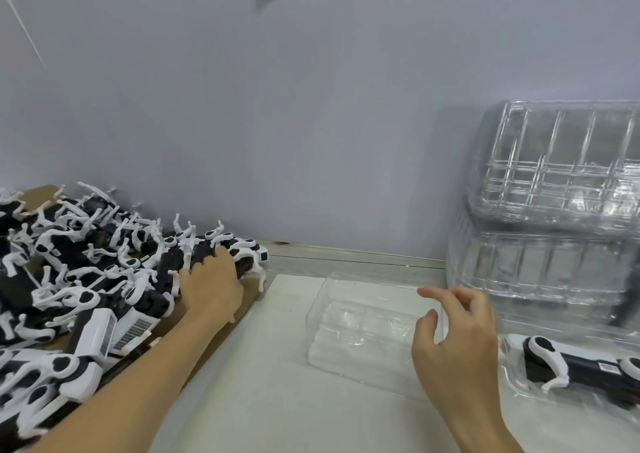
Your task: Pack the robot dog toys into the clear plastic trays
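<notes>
Robot dog toy [221, 256] at left centre is being grasped by the left hand [211, 284]; right hand [453, 341], grip slack and empty, is hovering over the empty clear tray [346, 317], awaiting insertion.

We have one wide-angle view only, worn on the head, looking forward and down along both forearms at the white worktop [277, 366] close below. It faces the lilac wall [311, 123] just behind, and straight lines bow near the edges.

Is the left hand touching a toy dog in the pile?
Touching. The head view shows the left hand with fingers curled over a black toy dog at the pile's edge.
</notes>
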The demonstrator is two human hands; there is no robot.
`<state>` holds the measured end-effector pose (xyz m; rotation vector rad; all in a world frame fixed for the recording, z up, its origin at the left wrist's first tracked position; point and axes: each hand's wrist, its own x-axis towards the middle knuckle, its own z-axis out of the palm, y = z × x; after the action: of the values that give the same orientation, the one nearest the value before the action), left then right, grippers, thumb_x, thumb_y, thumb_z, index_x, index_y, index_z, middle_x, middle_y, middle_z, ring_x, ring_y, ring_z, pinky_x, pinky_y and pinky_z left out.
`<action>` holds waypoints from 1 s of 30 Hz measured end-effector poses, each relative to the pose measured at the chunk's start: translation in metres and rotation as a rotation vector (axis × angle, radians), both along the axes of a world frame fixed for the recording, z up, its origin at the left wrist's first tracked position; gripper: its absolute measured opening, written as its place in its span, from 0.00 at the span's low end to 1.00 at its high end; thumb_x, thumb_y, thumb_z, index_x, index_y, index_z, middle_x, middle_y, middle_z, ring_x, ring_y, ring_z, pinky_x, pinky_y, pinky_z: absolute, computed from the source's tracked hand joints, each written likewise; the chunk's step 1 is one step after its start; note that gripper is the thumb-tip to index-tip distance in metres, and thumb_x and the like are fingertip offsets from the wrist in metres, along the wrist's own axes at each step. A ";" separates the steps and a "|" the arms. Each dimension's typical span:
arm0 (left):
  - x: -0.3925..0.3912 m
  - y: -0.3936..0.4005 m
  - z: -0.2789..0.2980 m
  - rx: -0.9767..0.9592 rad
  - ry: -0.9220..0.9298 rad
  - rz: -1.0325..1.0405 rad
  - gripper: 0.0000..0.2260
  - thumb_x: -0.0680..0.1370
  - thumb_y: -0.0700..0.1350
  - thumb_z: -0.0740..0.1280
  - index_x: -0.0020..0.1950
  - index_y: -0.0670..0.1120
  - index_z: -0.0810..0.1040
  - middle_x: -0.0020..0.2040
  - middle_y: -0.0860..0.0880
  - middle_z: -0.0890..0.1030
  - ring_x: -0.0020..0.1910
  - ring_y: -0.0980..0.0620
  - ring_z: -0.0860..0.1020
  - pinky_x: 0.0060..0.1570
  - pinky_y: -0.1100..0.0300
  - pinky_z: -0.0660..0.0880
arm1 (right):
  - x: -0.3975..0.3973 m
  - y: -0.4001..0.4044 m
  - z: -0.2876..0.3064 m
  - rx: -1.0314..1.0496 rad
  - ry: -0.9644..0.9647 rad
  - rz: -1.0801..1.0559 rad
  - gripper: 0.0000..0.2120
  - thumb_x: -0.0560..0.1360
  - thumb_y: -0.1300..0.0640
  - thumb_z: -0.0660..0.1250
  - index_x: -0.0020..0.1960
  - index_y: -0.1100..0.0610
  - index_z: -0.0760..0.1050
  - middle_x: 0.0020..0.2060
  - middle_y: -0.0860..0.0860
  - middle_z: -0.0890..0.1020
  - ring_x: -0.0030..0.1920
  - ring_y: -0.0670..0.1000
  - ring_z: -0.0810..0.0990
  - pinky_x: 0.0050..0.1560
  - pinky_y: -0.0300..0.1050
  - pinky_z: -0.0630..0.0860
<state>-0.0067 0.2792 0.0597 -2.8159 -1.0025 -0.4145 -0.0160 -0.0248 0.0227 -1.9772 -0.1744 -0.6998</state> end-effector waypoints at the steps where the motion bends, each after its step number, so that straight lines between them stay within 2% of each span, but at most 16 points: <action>1: -0.003 -0.011 0.006 -0.008 -0.073 -0.035 0.14 0.78 0.46 0.66 0.60 0.44 0.68 0.57 0.45 0.80 0.58 0.42 0.77 0.58 0.48 0.68 | 0.000 0.000 0.000 0.003 -0.003 0.002 0.15 0.74 0.68 0.66 0.53 0.51 0.81 0.49 0.46 0.70 0.54 0.47 0.68 0.53 0.42 0.63; 5: -0.019 -0.067 0.033 -0.225 -0.389 -0.205 0.14 0.77 0.51 0.68 0.58 0.47 0.71 0.54 0.46 0.79 0.58 0.42 0.75 0.56 0.45 0.71 | -0.001 0.000 0.001 0.009 -0.011 0.024 0.15 0.74 0.68 0.65 0.53 0.51 0.81 0.50 0.47 0.71 0.55 0.49 0.70 0.53 0.41 0.64; 8: -0.033 -0.106 0.043 -0.465 -0.607 -0.345 0.16 0.75 0.50 0.72 0.61 0.50 0.75 0.52 0.47 0.79 0.56 0.42 0.74 0.56 0.45 0.72 | -0.002 -0.001 0.003 0.028 -0.022 0.061 0.16 0.74 0.67 0.65 0.52 0.49 0.80 0.49 0.45 0.73 0.56 0.48 0.71 0.53 0.35 0.63; 10: -0.045 -0.131 0.038 -0.601 -0.720 -0.422 0.17 0.75 0.48 0.73 0.63 0.54 0.75 0.51 0.49 0.77 0.55 0.46 0.72 0.55 0.51 0.71 | -0.002 -0.002 0.006 0.050 -0.031 0.078 0.16 0.75 0.68 0.64 0.51 0.48 0.80 0.48 0.43 0.75 0.54 0.48 0.73 0.52 0.33 0.65; 12: -0.056 -0.151 0.029 -0.713 -0.802 -0.481 0.18 0.74 0.47 0.73 0.61 0.62 0.75 0.50 0.52 0.76 0.54 0.55 0.72 0.51 0.64 0.69 | -0.003 -0.003 0.011 0.091 -0.053 0.089 0.17 0.75 0.69 0.64 0.49 0.47 0.80 0.46 0.41 0.78 0.52 0.45 0.76 0.52 0.32 0.66; 14: -0.060 -0.163 0.019 -0.784 -0.808 -0.526 0.19 0.74 0.47 0.74 0.59 0.66 0.75 0.50 0.57 0.75 0.53 0.63 0.71 0.49 0.75 0.67 | -0.003 -0.003 0.016 0.159 -0.057 0.122 0.17 0.75 0.69 0.63 0.49 0.47 0.79 0.46 0.39 0.81 0.51 0.41 0.78 0.52 0.32 0.68; 17: -0.058 -0.171 0.011 -0.803 -0.726 -0.541 0.24 0.70 0.47 0.78 0.61 0.64 0.75 0.49 0.60 0.76 0.54 0.59 0.74 0.49 0.72 0.69 | -0.004 -0.006 0.023 0.261 -0.001 0.258 0.24 0.70 0.70 0.59 0.53 0.45 0.79 0.48 0.39 0.83 0.54 0.40 0.79 0.54 0.39 0.72; 20: -0.056 -0.175 0.009 -0.806 -0.701 -0.546 0.26 0.66 0.47 0.81 0.55 0.64 0.72 0.47 0.59 0.77 0.50 0.62 0.75 0.45 0.73 0.69 | -0.005 -0.010 0.030 0.304 0.009 0.488 0.29 0.66 0.65 0.57 0.62 0.44 0.76 0.56 0.40 0.82 0.61 0.43 0.78 0.59 0.44 0.73; 22: -0.056 -0.177 0.009 -0.767 -0.684 -0.578 0.22 0.66 0.48 0.80 0.52 0.61 0.73 0.47 0.60 0.77 0.51 0.62 0.74 0.46 0.70 0.70 | -0.007 -0.015 0.032 0.321 0.030 0.677 0.33 0.65 0.64 0.57 0.67 0.45 0.73 0.62 0.43 0.80 0.66 0.45 0.75 0.61 0.48 0.71; 25: -0.055 -0.179 0.010 -0.664 -0.660 -0.625 0.17 0.67 0.48 0.79 0.49 0.56 0.76 0.44 0.62 0.77 0.51 0.59 0.72 0.49 0.58 0.73 | -0.007 -0.023 0.038 0.386 0.160 0.893 0.34 0.65 0.64 0.57 0.69 0.46 0.73 0.64 0.47 0.79 0.67 0.51 0.74 0.64 0.54 0.71; 27: -0.056 -0.179 0.011 -0.626 -0.674 -0.650 0.16 0.66 0.48 0.79 0.49 0.56 0.77 0.43 0.63 0.77 0.50 0.59 0.71 0.50 0.55 0.73 | -0.007 -0.025 0.042 0.372 0.205 0.885 0.28 0.70 0.60 0.58 0.68 0.45 0.75 0.61 0.46 0.80 0.64 0.50 0.76 0.64 0.51 0.72; 28: -0.056 -0.180 0.011 -0.613 -0.680 -0.669 0.16 0.66 0.48 0.79 0.49 0.56 0.77 0.43 0.64 0.76 0.49 0.59 0.70 0.50 0.55 0.73 | -0.007 -0.024 0.044 0.333 0.205 0.834 0.24 0.73 0.56 0.61 0.67 0.43 0.75 0.59 0.44 0.81 0.62 0.47 0.78 0.62 0.47 0.73; 30: -0.055 -0.182 0.012 -0.606 -0.668 -0.705 0.15 0.67 0.49 0.79 0.49 0.56 0.77 0.43 0.64 0.75 0.49 0.59 0.70 0.51 0.53 0.73 | -0.007 -0.020 0.044 0.226 0.175 0.696 0.18 0.75 0.53 0.70 0.63 0.40 0.77 0.53 0.42 0.83 0.54 0.42 0.81 0.50 0.36 0.76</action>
<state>-0.0621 0.0976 0.0719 -3.6272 -0.1119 -1.4003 -0.0233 -0.0450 0.0671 -1.5967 -0.6119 -0.0869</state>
